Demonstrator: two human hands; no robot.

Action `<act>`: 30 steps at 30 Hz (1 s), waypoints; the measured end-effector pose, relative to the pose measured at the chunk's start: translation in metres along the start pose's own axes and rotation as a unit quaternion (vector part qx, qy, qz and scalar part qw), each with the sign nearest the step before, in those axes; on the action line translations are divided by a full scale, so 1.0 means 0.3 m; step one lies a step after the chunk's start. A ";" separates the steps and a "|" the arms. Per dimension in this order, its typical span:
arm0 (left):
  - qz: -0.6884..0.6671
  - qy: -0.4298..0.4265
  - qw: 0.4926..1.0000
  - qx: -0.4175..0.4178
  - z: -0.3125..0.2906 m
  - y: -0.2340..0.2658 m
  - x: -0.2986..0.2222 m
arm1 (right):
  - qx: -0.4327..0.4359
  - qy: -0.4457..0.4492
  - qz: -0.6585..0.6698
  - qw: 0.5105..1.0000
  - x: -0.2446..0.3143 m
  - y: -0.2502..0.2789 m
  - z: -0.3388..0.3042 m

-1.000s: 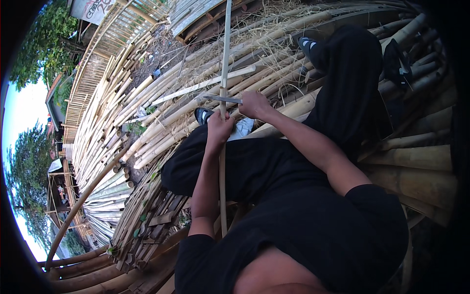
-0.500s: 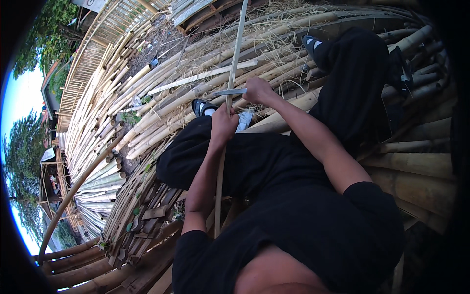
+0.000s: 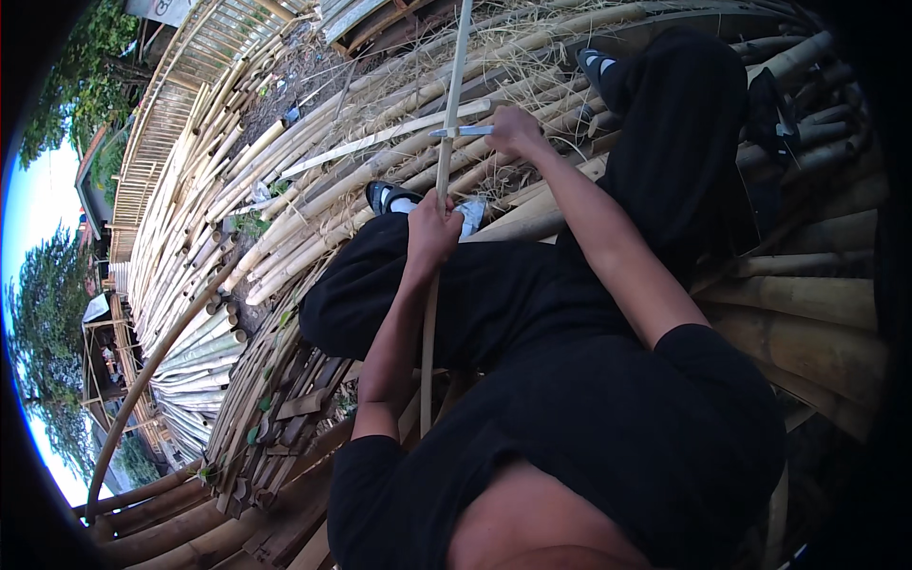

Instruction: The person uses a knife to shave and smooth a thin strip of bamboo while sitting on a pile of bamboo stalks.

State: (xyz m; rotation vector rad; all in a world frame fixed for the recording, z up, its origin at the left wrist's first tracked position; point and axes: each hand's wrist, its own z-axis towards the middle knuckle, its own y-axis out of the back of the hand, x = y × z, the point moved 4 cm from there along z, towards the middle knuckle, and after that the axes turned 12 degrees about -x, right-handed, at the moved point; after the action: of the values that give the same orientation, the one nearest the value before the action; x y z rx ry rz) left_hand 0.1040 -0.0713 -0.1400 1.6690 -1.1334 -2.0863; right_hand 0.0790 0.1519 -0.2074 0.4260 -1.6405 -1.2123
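Observation:
A long, pale bamboo strip [image 3: 460, 71] runs from the top of the view down past my lap. My left hand [image 3: 435, 231] is closed around it just above my knee. Farther up, a knife [image 3: 463, 131] lies crosswise against the strip, its narrow metal blade touching it. The knife's handle is hidden inside my right hand [image 3: 517, 132], which is wrapped round it to the right of the strip. The strip's lower end [image 3: 427, 380] passes between my left forearm and my dark trousers.
Many bamboo poles [image 3: 313, 223] cover the ground ahead and to the left, with dry shavings [image 3: 532, 81] over them. Split bamboo pieces [image 3: 275, 418] are stacked at lower left. Thick poles [image 3: 807, 309] lie at my right. A bamboo fence [image 3: 204, 57] stands at far left.
My right hand and the knife have moved up along the bamboo strip, away from my left hand, and slightly right. My left hand keeps its grip on the strip.

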 end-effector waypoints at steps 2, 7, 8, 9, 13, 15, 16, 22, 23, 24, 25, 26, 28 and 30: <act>0.015 -0.006 1.000 0.009 -0.002 0.007 -0.024 | 0.002 -0.002 -0.002 1.000 -0.016 0.018 0.007; 0.004 0.013 1.000 0.023 -0.009 0.003 0.010 | 0.017 -0.036 0.013 0.999 -0.025 -0.039 -0.016; -0.012 0.024 0.999 0.028 0.003 0.005 0.018 | 0.019 -0.051 0.027 0.998 -0.013 -0.038 -0.033; -0.028 0.035 0.998 0.034 0.016 0.003 0.033 | 0.021 -0.066 0.042 0.997 0.000 -0.036 -0.049; -0.055 0.085 0.995 0.000 0.045 0.016 0.045 | 0.044 -0.043 0.119 0.991 0.084 -0.004 -0.101; -0.078 0.083 0.993 -0.013 0.063 0.035 0.024 | 0.013 0.006 0.201 0.979 0.124 0.014 -0.119; -0.091 0.084 0.992 -0.017 0.062 0.037 0.021 | 0.026 0.011 0.225 0.974 0.129 -0.005 -0.124; -0.080 0.068 0.994 -0.001 0.096 0.030 0.029 | 0.161 -0.115 0.366 0.909 0.130 -0.071 -0.144; -0.081 0.059 0.995 -0.005 0.101 0.026 0.040 | 0.167 -0.133 0.370 0.904 0.128 -0.059 -0.148; -0.082 0.049 0.995 -0.009 0.106 0.014 0.059 | 0.174 -0.151 0.373 0.899 0.129 -0.047 -0.151; -0.085 0.038 0.996 -0.011 0.108 0.007 0.050 | 0.168 -0.119 0.339 0.918 0.128 -0.031 -0.150; -0.094 0.049 0.994 -0.014 0.109 0.008 0.049 | 0.162 -0.087 0.305 0.934 0.127 -0.017 -0.149; -0.111 0.070 0.991 -0.020 0.107 0.016 0.041 | 0.101 -0.012 0.206 0.973 0.133 0.000 -0.147; -0.119 0.059 0.990 -0.035 0.112 0.020 0.044 | -0.008 0.074 0.072 0.995 0.149 0.018 -0.160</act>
State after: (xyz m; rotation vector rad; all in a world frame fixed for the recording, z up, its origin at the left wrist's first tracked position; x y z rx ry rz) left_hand 0.0677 -0.0695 -0.1437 1.9480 -0.8511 -2.1008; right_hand 0.1028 0.0966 -0.1806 0.3730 -1.5074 -1.0611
